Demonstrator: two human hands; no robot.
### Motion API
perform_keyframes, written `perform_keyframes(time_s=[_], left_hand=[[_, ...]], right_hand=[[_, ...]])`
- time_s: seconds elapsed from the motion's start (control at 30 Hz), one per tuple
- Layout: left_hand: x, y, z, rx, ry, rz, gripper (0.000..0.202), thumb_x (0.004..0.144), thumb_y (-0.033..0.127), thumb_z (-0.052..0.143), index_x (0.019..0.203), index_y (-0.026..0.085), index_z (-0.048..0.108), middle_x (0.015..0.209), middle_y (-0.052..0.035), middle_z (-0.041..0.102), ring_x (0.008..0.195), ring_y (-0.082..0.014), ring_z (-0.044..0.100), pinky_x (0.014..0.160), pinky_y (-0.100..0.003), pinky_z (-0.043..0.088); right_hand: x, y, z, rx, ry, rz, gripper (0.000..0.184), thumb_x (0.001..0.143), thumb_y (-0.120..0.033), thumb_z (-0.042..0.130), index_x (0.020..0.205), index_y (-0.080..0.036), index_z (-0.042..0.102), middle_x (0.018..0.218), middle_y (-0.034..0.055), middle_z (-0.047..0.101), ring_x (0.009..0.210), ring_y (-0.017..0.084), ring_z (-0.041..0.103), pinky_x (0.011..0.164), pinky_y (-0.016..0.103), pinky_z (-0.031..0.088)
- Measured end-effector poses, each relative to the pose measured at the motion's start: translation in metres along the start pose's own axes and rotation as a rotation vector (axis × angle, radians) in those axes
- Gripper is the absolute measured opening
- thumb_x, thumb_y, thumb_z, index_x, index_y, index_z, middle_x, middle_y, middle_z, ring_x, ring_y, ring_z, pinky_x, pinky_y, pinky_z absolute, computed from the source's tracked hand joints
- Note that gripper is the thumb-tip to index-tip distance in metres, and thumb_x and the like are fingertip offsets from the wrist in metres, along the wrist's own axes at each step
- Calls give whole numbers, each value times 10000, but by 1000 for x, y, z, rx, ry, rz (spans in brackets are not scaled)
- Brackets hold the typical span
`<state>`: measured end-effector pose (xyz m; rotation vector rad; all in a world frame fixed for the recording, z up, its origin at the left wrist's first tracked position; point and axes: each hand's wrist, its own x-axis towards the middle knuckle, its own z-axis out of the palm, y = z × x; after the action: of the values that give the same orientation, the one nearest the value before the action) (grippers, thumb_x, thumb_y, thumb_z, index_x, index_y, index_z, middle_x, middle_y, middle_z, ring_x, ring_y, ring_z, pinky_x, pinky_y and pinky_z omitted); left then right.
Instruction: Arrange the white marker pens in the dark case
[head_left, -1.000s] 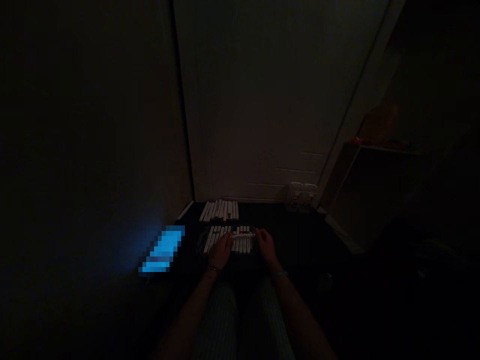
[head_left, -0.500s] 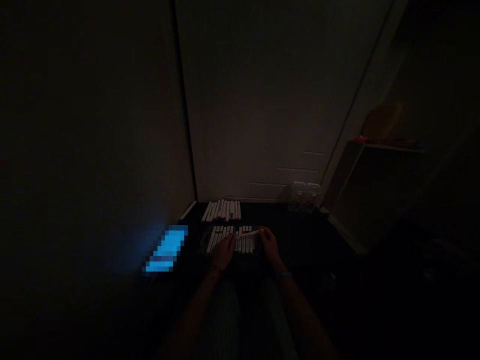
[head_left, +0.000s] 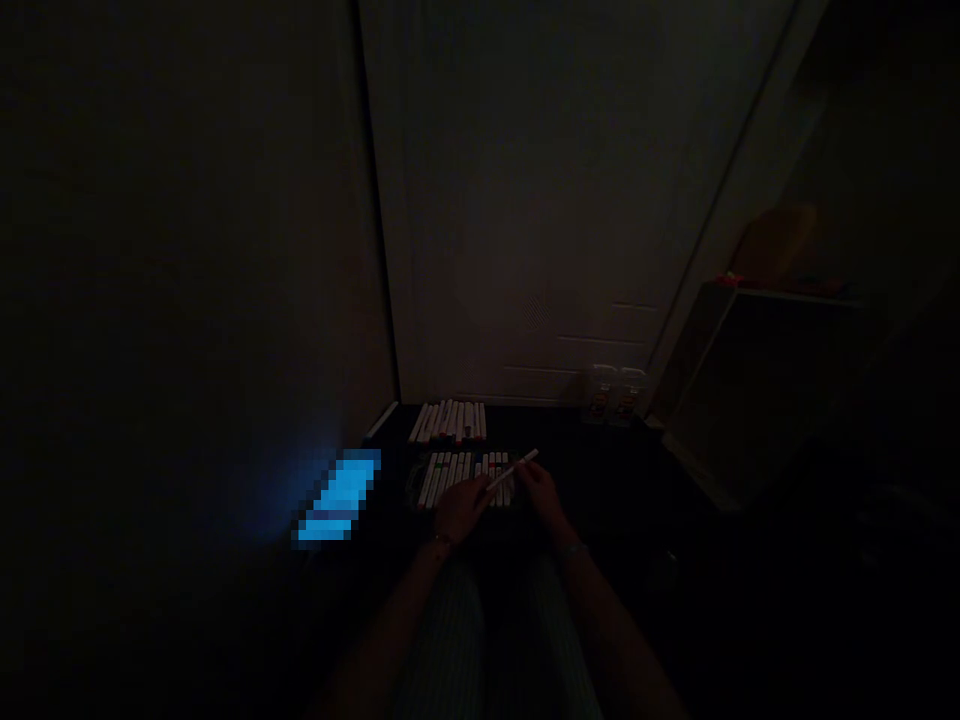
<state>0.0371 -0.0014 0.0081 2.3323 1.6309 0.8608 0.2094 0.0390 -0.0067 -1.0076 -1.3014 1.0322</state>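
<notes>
A slim white marker [head_left: 507, 474] slants upward to the right between my two hands, above a row of markers. My left hand [head_left: 460, 508] is closed on its lower left end. Fingers of my right hand [head_left: 537, 487] pinch it near the upper right end. Beneath lies a case [head_left: 416, 488], apparently clear, holding several white markers [head_left: 446, 478] side by side, some with coloured bands. My left hand hides part of that row. Behind it, a second group of white markers [head_left: 450, 421] lies on the dark table. The scene is very dim, so fine detail is lost.
A glowing blue, pixelated screen [head_left: 339, 498] lies at the left. Two clear containers with labels [head_left: 615, 395] stand at the back right against the pale wall panel [head_left: 540, 200]. Further right is a shelf unit [head_left: 712, 370] with an orange-yellow object [head_left: 776, 240] on top.
The marker has tilted from nearly level to a steeper slant, its right end higher. My left hand has shifted a little right. The whole view has moved slightly.
</notes>
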Motion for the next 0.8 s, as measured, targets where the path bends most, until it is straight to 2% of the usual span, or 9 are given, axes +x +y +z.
perform_keyframes(time_s=[0.1,0.2,0.3,0.37,0.5,0.6,0.7,0.8], left_hand=[[-1,3,-4,-40,-13,-24,294,830,443,373,904,236,568,755,-2,617,715,-137,556,632,-227,357],[-1,2,-6,-104,23,-74,291,839,431,354,919,238,556,751,9,619,692,-125,558,623,-221,360],[0,-2,-4,-135,54,-137,291,842,427,347,933,238,549,761,7,627,685,-129,567,618,-225,370],[1,-3,-3,-159,83,-156,291,840,422,354,958,231,541,784,-6,631,703,-138,576,627,-234,385],[1,-4,-2,-275,182,-145,365,840,407,364,1135,204,437,856,-33,633,761,-156,591,666,-270,430],[1,-5,-2,-314,220,-104,424,835,386,382,1213,195,374,918,-44,626,807,-162,594,720,-301,452],[2,-9,1,-274,226,-44,344,850,348,354,1146,211,464,1049,-49,600,942,-161,566,829,-315,432],[3,-15,7,-229,181,-45,318,862,346,318,1003,201,564,1056,-52,608,986,-168,551,871,-318,414]], right_hand=[[-3,-2,-6,8,154,-40,461,800,-530,384,939,-150,606,886,66,640,789,162,578,695,258,445],[-10,-11,-9,-41,355,-114,480,844,-506,304,1056,-147,542,854,63,631,731,142,572,655,239,438],[-17,-21,-6,-180,420,-221,444,866,-461,299,1124,-174,519,963,67,622,836,154,569,718,252,433],[-20,-26,-1,-287,315,-274,406,872,-439,312,1106,-206,548,1019,50,621,897,163,568,762,262,429],[-23,-29,9,-542,-4,-367,328,862,-427,378,1046,-275,605,1027,-1,639,912,160,588,798,251,423],[-27,-31,12,-722,-158,-428,304,862,-418,400,1049,-296,606,1019,-7,643,902,148,592,802,233,412],[-29,-31,13,-798,-248,-453,294,857,-412,418,1033,-284,615,980,7,651,863,139,596,760,213,406],[-27,-28,12,-722,-211,-413,285,842,-426,436,948,-269,649,909,13,661,825,144,593,739,215,396]])
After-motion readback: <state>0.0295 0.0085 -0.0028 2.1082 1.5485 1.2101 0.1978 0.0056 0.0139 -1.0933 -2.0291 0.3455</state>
